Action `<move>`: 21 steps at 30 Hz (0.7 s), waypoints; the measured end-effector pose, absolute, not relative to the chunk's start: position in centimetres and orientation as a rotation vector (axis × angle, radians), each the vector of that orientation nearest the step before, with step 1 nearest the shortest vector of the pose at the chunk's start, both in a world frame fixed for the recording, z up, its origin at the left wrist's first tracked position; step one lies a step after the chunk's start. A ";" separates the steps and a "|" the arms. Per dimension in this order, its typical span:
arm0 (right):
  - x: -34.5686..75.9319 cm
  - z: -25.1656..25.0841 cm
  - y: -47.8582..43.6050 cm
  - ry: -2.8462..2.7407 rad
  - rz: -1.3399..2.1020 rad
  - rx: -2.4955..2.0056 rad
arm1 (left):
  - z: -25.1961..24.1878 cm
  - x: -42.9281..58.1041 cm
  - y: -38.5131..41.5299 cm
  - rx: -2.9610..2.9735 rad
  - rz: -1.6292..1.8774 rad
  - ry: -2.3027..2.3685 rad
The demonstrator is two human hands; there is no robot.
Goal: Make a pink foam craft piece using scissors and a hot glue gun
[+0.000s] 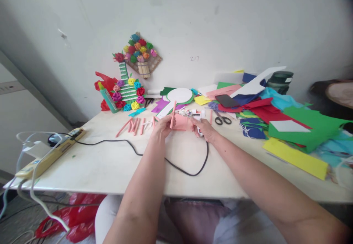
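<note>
My right hand [203,128] is wrapped round a white hot glue gun [199,114], its nozzle turned left. A rolled strip of pink paper [173,114] stands upright in the closed fingers of my left hand [164,125]. The nozzle end is close to this roll; whether they touch I cannot tell. Beneath and between the hands lies a flat piece of pink paper [180,122]. Several more pink rolls [135,125] rest on the table to the left of my left hand.
A black cord [121,140] loops across the table [104,170] from a power strip [59,148] at left. Scissors [223,120], a phone [226,100] and coloured sheets [298,126] lie at right. A green bottle [109,99] and paper-flower crafts [128,91] stand behind, left.
</note>
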State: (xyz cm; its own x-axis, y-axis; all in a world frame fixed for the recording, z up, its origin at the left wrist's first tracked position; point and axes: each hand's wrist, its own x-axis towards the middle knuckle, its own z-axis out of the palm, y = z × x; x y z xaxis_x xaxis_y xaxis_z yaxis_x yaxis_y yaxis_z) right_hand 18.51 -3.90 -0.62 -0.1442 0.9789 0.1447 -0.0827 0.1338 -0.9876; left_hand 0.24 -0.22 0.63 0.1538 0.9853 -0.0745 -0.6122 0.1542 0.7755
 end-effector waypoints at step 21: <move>18.6 -0.7 -3.4 -1.250 1.195 -0.941 | 0.5 0.2 -0.4 0.704 1.210 0.673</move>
State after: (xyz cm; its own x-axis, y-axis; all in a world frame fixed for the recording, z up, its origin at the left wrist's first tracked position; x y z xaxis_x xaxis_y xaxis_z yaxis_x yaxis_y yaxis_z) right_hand 18.62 -3.40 -0.75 -0.0709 0.9806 0.1826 -0.1385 0.1716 -0.9754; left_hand 0.19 -0.36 0.53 0.2193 0.9719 -0.0858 -0.5861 0.2016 0.7848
